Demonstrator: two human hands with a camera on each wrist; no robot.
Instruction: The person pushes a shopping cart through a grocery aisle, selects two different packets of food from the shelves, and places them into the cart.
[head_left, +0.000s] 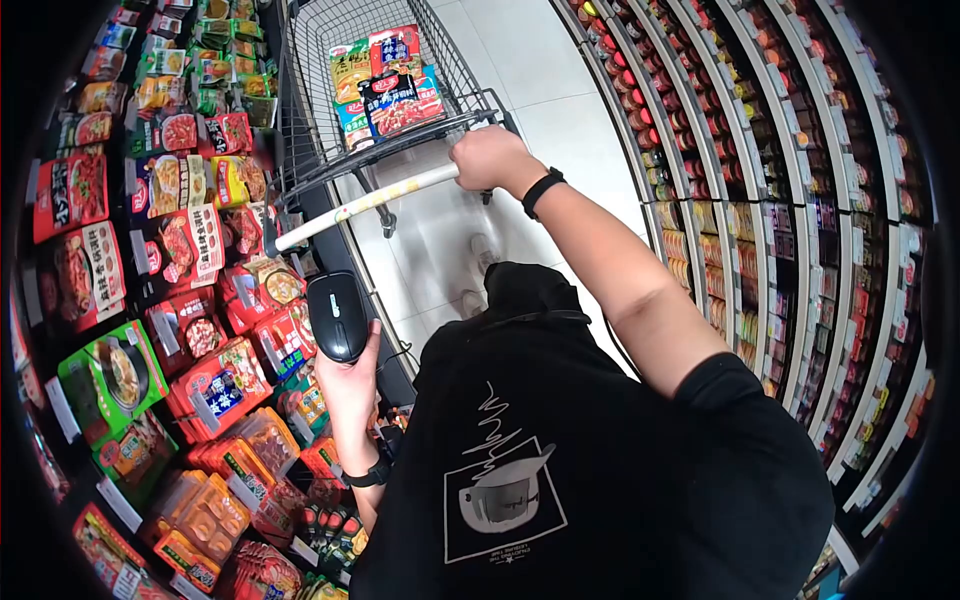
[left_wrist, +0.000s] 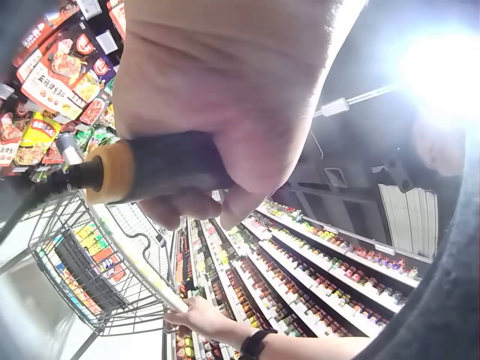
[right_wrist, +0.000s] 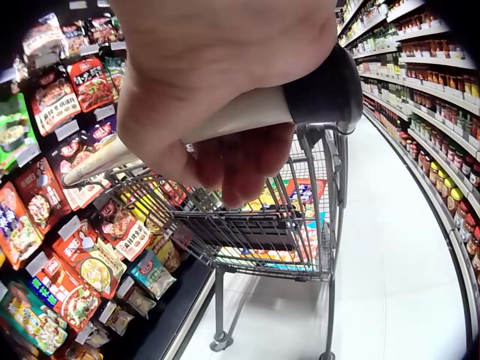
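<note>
My right hand [head_left: 492,158] [right_wrist: 202,90] grips the pale bar [head_left: 365,202] [right_wrist: 251,116] of a shopping cart near its right end, fingers curled under it. Inside the wire basket lie several colourful packets [head_left: 390,95]. To the left of the bar's near side, my left hand [head_left: 348,390] [left_wrist: 217,82] holds a black rounded device [head_left: 338,318]. In the left wrist view its dark grip [left_wrist: 176,165], with an orange ring and a cable, passes through the curled fingers. The device is apart from the cart bar.
Shelves of bright food packets [head_left: 180,250] [right_wrist: 90,262] line the left side, close to the left hand. Rows of jars [head_left: 700,130] [right_wrist: 442,180] stand on shelves to the right. Pale tiled floor [head_left: 560,110] [right_wrist: 382,262] runs between the cart and the right shelves.
</note>
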